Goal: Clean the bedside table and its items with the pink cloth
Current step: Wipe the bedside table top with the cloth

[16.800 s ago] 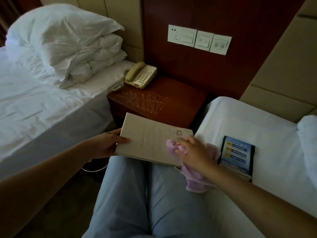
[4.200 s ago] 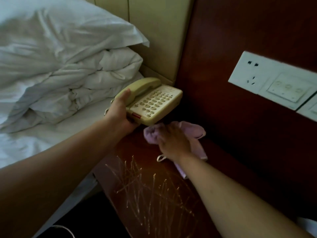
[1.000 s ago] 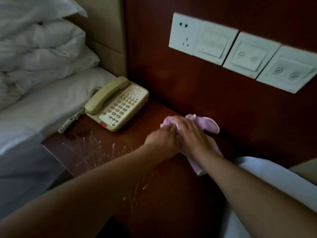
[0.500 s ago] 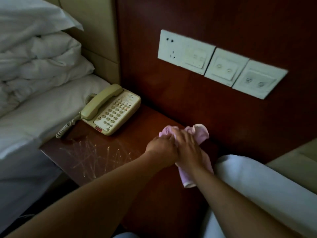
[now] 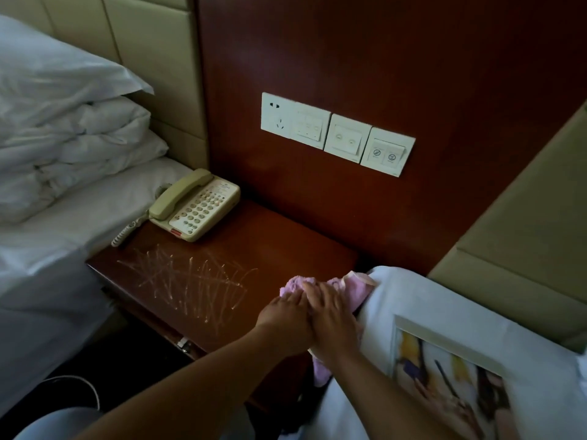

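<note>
In the head view, both hands are pressing the pink cloth (image 5: pixel 351 289) onto the right front part of the bedside table (image 5: pixel 270 246), hard against the white bedding (image 5: pixel 422 300) on that side. The left hand (image 5: pixel 284 319) is lying flat with straight fingers on the cloth's left end, and the right hand (image 5: pixel 333 315) is resting on top beside it, fingers spread and apparently not curled round anything. The telephone (image 5: pixel 195 206) is sitting at the back left corner, well apart from the hands. Pale scribbled marks (image 5: pixel 190 281) are showing on the wood just left of the cloth. To do this well, the person is probably needing firm downward pressure, overlapping strokes toward those marks, and the cloth kept bunched under the palms so no bare skin is smearing the surface.
</note>
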### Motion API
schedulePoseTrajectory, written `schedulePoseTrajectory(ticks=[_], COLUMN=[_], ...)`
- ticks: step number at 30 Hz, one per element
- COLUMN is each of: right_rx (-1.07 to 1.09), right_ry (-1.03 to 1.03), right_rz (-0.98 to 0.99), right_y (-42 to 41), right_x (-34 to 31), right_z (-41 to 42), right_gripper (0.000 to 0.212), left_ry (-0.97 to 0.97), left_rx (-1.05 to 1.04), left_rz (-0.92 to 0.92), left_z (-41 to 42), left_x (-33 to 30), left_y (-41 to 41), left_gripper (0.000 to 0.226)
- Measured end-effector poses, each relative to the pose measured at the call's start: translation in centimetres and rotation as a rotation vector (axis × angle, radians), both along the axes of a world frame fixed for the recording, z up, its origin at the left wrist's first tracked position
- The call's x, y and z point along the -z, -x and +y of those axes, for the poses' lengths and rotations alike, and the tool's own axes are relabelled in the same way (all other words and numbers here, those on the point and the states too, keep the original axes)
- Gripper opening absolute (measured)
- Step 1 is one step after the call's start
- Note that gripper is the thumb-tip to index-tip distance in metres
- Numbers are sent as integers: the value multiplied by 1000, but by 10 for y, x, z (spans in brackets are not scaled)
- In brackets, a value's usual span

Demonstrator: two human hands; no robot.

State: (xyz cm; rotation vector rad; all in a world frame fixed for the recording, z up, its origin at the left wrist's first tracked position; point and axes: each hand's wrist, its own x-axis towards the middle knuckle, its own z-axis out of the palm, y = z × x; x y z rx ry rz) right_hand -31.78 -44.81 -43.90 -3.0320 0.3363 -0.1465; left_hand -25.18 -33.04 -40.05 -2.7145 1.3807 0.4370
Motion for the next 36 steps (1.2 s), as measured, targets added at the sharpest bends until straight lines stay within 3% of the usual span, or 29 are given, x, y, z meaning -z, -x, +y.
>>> schedulePoseTrajectory(ticks=[5, 12, 16, 19, 26, 32, 36], right_rx=[2, 41, 54, 94, 126, 111, 108], right_ry=[70, 104, 65, 41, 105, 88, 102], right_rz=[-8, 32, -31, -43, 0, 11, 132], right_y=[-23, -91, -122, -129, -121, -70, -33], right_x=[10, 19, 21, 24, 20, 12, 14], right_z=[-31, -111, -145, -151, -135, -64, -14], right_gripper=[73, 85, 74, 77, 73, 68, 74], left_ry=[15, 123, 200, 252, 168, 164, 201], left_rx=[-34, -14, -38, -75, -52, 14, -64], left_rz=[16, -9, 0, 36, 53, 73, 212], left_z=[-29, -112, -150, -157, -141, -60, -7], left_x=[7, 22, 35, 36, 26, 6, -4], left_y=[-17, -85, -118, -126, -118, -66, -38], left_gripper=[67, 69, 93, 77, 70, 62, 55])
